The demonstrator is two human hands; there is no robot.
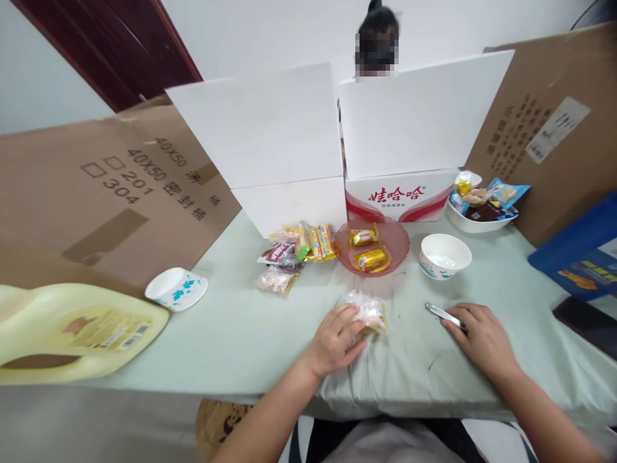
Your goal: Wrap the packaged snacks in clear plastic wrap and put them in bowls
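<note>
Nearest the camera: lap (400,444), then forearms (274,408) crossing the front edge of worktop (226,341). Has left hand (335,341) loosely open, fingers laid on left side of clear packet (372,310), thumb spread toward near edge; no closed grip visible. Has right hand (482,341) low over worktop, closed on near end of metal tool (439,312), tip pointing away and left; exact kind unclear. Looks like a steadying step: packet lying on worktop just in front of pink bowl (401,243), tool apart from it. To lift packet, would need left fingers wrapped round it; to use tool on it, right hand shifted left.

Farther out: yellow snacks (370,260) inside pink bowl; snack pile (284,257) just left of it; white bowl (434,267) upright to the right; white dish (482,224) heaped with wrapped snacks beyond. Far right: blue container (585,257). Far left: yellow jug (110,325), paper bowl (168,288) tipped beside it.

In the way: white panels (284,128) standing behind pink bowl, screening off person (376,26); brown boxes (62,186) at both sides. Could bump pink bowl pushing packet forward.
</note>
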